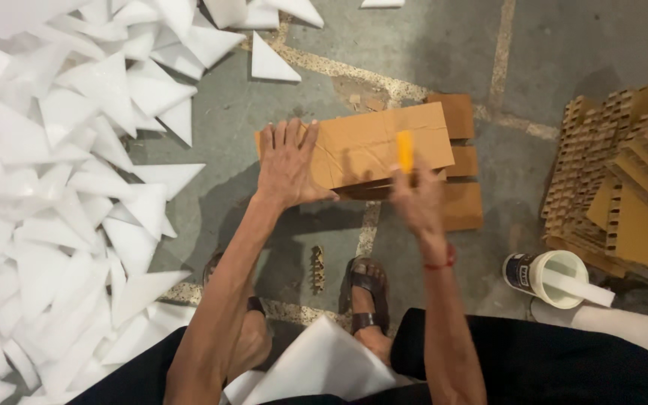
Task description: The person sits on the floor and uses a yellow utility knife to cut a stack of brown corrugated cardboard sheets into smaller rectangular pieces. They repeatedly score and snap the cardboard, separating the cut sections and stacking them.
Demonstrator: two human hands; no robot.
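A white tub (553, 276) at the near right held a flat white stick (580, 287). On the floor (429, 52), the left hand (286, 161) pressed open-palmed on the cardboard piece's (384, 142) left end, while the right hand (416, 196) gripped a yellow tool (405, 152) against its near edge.

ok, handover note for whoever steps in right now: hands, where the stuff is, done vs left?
Left hand: flat, palm down, pressing the cardboard piece on the floor.
Right hand: gripping a yellow tool, its tip on the cardboard's near right part.
The cardboard lies on a stack of brown pieces.
White foam triangles are heaped left; honeycomb board stack and white tub right.
Done: cardboard held down. Progress along it cannot be told.
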